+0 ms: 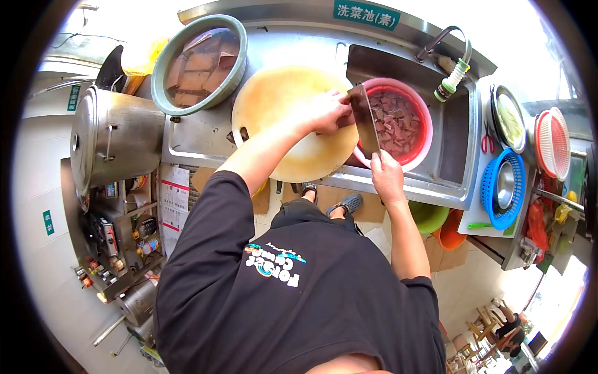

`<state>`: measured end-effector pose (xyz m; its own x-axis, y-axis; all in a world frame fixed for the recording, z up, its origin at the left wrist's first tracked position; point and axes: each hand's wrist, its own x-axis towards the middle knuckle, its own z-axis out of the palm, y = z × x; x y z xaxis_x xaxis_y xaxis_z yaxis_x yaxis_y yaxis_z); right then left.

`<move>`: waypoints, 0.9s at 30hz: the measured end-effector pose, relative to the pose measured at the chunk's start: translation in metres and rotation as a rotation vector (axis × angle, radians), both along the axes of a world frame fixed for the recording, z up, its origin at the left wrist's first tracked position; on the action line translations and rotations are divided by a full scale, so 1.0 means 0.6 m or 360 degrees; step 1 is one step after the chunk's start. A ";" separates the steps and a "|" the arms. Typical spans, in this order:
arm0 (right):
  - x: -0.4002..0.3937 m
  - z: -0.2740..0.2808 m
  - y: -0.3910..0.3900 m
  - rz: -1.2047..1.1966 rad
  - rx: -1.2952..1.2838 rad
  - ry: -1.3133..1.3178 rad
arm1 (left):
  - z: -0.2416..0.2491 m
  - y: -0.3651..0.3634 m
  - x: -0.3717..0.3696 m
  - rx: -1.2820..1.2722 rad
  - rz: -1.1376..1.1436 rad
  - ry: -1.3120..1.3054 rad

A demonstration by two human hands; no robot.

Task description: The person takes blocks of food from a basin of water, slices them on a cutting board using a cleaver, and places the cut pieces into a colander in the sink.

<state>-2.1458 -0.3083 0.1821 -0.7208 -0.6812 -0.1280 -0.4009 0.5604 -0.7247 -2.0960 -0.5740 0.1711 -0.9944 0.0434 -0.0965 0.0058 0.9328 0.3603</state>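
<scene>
My right hand (387, 177) is wrapped round the handle of a cleaver (364, 120), whose broad blade stands between the round cutting board (274, 93) and a pink basin (426, 118). My left hand (329, 113) is over the board's right side, fingers bent together beside the blade; what they hold, if anything, is hidden. Dark reddish cubes (393, 121) lie in reddish liquid in the pink basin. Larger brown-red slabs (202, 62) sit in liquid in a grey-green basin (159, 75) left of the board.
The pink basin stands in a metal sink (447, 140) under a faucet (451, 80). A large steel pot (121, 134) is at the left. Right of the sink are a blue basket (488, 187), red scissors (487, 143) and stacked baskets (553, 143). Another person (512, 330) is far off, lower right.
</scene>
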 end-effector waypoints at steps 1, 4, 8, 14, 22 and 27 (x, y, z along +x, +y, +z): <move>0.000 0.002 -0.001 -0.0042 -0.0046 -0.0066 | 0.005 -0.001 -0.002 0.0025 -0.0017 -0.0033; -0.008 -0.013 0.000 0.0015 -0.0031 -0.0037 | -0.001 0.002 0.000 -0.0027 0.0009 -0.0003; -0.001 -0.019 -0.001 -0.0033 -0.0070 -0.0232 | -0.016 0.004 0.012 0.0083 0.0074 0.0168; 0.002 -0.034 0.000 -0.0075 -0.0079 -0.0263 | -0.016 -0.007 0.011 0.0029 0.0058 0.0169; 0.011 -0.040 -0.003 -0.0129 -0.0147 -0.0363 | -0.028 -0.009 0.021 0.0088 0.0056 0.0245; 0.003 -0.051 -0.009 0.0019 0.0019 -0.0330 | -0.016 -0.008 0.028 0.0038 0.0061 0.0219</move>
